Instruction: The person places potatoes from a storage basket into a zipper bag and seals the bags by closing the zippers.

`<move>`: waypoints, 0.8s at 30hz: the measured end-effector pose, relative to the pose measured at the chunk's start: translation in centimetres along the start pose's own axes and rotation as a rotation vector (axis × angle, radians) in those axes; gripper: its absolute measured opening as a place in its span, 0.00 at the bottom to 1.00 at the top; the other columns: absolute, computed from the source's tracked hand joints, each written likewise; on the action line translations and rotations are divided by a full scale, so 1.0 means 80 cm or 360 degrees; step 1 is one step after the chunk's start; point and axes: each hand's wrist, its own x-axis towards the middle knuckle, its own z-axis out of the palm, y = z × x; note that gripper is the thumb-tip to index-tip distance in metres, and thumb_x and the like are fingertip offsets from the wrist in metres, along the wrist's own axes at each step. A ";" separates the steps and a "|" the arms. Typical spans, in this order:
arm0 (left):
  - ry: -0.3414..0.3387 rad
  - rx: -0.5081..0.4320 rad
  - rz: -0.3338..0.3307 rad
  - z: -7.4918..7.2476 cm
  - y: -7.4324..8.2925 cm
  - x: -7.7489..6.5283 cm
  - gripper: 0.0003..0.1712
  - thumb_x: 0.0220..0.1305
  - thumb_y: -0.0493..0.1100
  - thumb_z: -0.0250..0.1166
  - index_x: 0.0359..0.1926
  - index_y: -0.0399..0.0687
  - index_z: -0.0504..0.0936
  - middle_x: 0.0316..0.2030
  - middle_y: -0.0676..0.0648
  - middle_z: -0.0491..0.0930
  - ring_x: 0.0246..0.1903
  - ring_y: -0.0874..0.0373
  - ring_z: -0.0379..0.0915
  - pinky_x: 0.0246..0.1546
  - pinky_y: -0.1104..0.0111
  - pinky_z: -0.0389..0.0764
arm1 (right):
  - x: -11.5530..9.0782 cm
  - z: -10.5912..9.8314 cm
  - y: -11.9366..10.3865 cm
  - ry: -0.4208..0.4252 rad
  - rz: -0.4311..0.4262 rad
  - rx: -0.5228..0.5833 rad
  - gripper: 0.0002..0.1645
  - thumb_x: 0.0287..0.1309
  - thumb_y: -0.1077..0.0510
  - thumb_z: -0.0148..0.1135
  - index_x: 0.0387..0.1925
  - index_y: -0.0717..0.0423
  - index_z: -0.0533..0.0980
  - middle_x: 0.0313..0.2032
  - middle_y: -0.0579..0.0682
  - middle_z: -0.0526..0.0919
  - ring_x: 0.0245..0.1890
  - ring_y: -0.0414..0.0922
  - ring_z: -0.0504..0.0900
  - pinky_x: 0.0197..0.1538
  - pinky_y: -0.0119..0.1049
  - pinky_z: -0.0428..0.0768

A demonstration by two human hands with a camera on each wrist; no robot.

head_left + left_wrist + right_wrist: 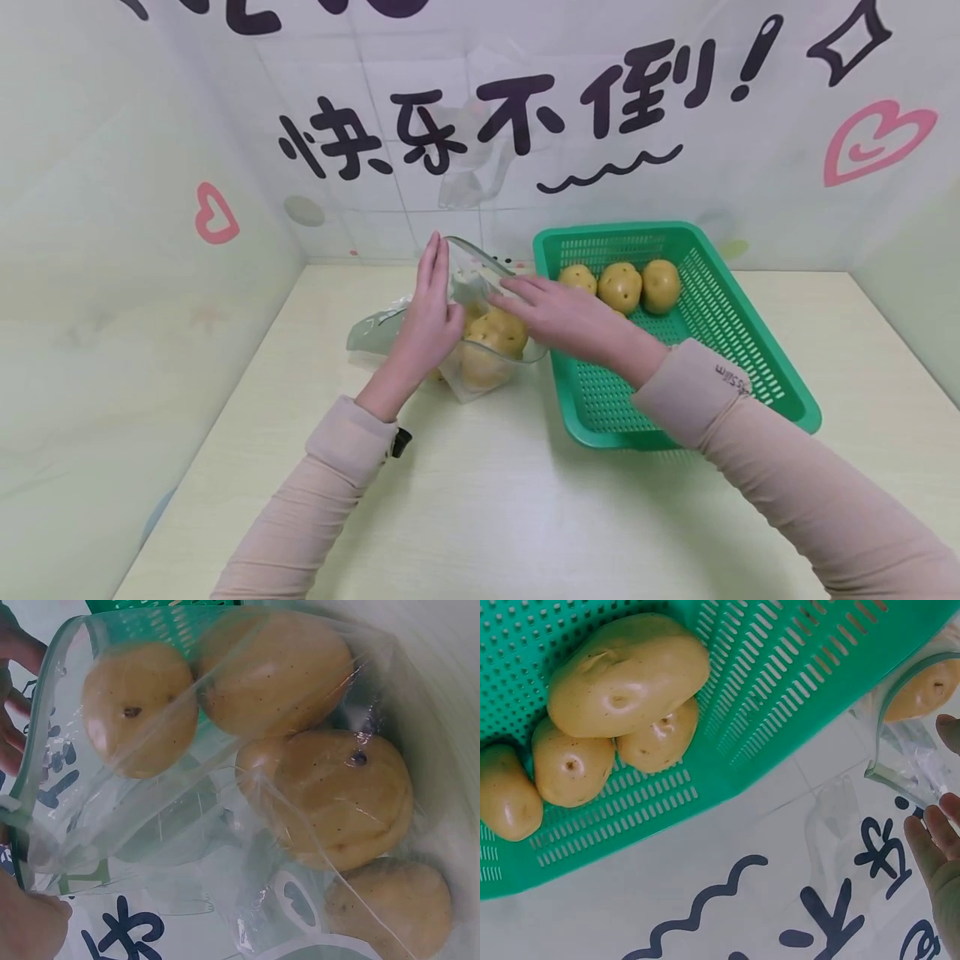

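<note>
Several potatoes lie inside a clear plastic bag, its mouth spread apart. My left hand is at the left of this mouth, fingers straight and close together, thumb apart beside the rim. In the left wrist view, only part of the left hand shows, against the bag's edge. Reaching from the right, my right hand has its fingers extended over the mouth beside the potatoes. The right wrist view shows the right hand's spread fingers close to the bag's rim.
A green plastic basket stands right of the bag, under my right forearm. Several potatoes sit at its far end. Behind the pale table rises a wall with dark lettering and pink hearts.
</note>
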 end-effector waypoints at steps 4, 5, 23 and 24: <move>0.0004 -0.0007 -0.0004 0.000 0.000 0.000 0.46 0.54 0.25 0.48 0.74 0.33 0.41 0.76 0.40 0.37 0.30 0.50 0.68 0.22 0.75 0.67 | -0.004 -0.003 0.007 0.0003 0.0023 -0.0004 0.34 0.54 0.66 0.64 0.64 0.54 0.68 0.63 0.59 0.72 0.63 0.55 0.73 0.54 0.45 0.81; 0.0004 -0.0011 -0.0004 0.000 0.000 0.000 0.46 0.54 0.25 0.48 0.74 0.33 0.41 0.76 0.40 0.36 0.30 0.50 0.69 0.22 0.76 0.67 | -0.005 -0.003 0.009 0.0004 0.0024 -0.0003 0.34 0.54 0.65 0.63 0.64 0.55 0.68 0.63 0.60 0.72 0.63 0.56 0.72 0.56 0.46 0.80; -0.0012 -0.0039 -0.0018 0.001 -0.001 0.001 0.46 0.54 0.25 0.48 0.74 0.34 0.41 0.76 0.40 0.35 0.25 0.52 0.64 0.21 0.76 0.65 | -0.027 0.013 0.048 0.0101 0.0097 0.0006 0.32 0.51 0.60 0.69 0.59 0.62 0.72 0.57 0.62 0.76 0.57 0.57 0.77 0.54 0.46 0.81; -0.0009 -0.0039 -0.0014 0.001 -0.001 0.001 0.46 0.54 0.25 0.48 0.74 0.34 0.41 0.76 0.40 0.36 0.28 0.50 0.67 0.21 0.76 0.65 | -0.028 0.014 0.050 0.0101 0.0104 0.0005 0.32 0.51 0.60 0.70 0.58 0.62 0.72 0.57 0.62 0.76 0.57 0.57 0.77 0.52 0.46 0.81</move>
